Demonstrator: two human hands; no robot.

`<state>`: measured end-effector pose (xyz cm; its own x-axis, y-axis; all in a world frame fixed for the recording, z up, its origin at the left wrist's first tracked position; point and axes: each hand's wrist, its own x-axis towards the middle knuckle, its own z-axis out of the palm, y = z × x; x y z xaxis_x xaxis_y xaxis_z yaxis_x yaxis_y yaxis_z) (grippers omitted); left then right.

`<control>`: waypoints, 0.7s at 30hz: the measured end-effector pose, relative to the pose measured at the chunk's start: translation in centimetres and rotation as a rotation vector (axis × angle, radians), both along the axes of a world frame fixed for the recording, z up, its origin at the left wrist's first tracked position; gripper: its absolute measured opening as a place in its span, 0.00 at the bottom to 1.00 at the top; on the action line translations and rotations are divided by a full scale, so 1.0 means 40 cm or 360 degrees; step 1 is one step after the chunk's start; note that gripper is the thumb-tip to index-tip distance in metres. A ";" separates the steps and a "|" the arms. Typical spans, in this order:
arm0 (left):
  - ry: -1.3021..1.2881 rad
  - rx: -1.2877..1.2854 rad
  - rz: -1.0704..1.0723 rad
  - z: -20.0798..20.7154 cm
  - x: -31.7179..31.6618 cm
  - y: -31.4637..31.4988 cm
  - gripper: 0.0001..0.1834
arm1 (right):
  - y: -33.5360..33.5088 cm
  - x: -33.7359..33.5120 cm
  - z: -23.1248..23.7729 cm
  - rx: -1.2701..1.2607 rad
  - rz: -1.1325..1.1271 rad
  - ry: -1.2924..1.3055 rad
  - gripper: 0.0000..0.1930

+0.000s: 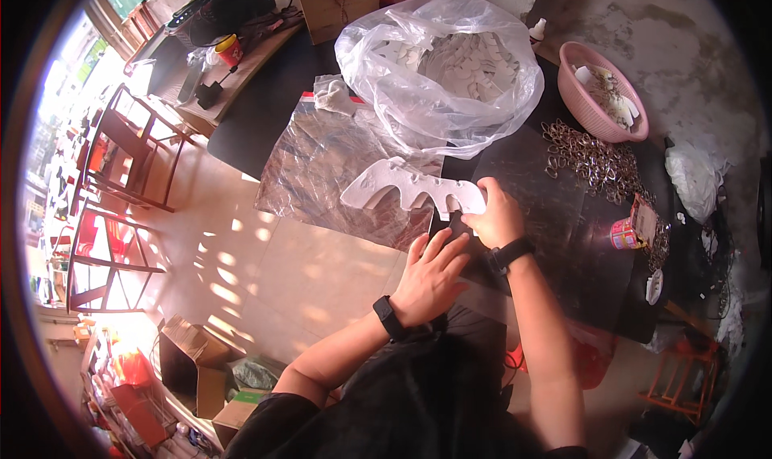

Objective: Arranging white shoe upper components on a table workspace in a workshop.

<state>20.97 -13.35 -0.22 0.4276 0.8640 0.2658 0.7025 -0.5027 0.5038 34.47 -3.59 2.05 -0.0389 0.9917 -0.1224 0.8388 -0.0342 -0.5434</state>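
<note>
My right hand [500,216] grips the right end of a flat white piece [384,184] between thumb and fingers. The piece is long, with deep notches along its near edge, and looks like stacked card or foam; its exact kind I cannot tell. It lies over a crinkled clear plastic sheet [310,161] on the dark table. My left hand [428,278] is open just below the piece, fingers spread and holding nothing. Beyond the piece stands a large clear plastic bag [454,129], with many small white pieces [474,69] inside.
A pink basket [581,101] with white bits stands at the far right. Near it lie a heap of metal rings [591,161] and a small colourful tub [624,234]. Chairs [133,153] and an opened cardboard box [193,358] are on the left.
</note>
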 end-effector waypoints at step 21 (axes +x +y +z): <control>0.0044 0.0455 0.1079 0.007 -0.192 0.178 0.13 | -0.048 0.012 0.003 0.1071 0.0239 -0.0267 0.16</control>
<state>13.28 -6.24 0.04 -0.1663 0.8397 0.5169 0.9162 -0.0623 0.3958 34.95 -5.49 2.17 -0.2153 0.8395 0.4989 0.8823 0.3862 -0.2690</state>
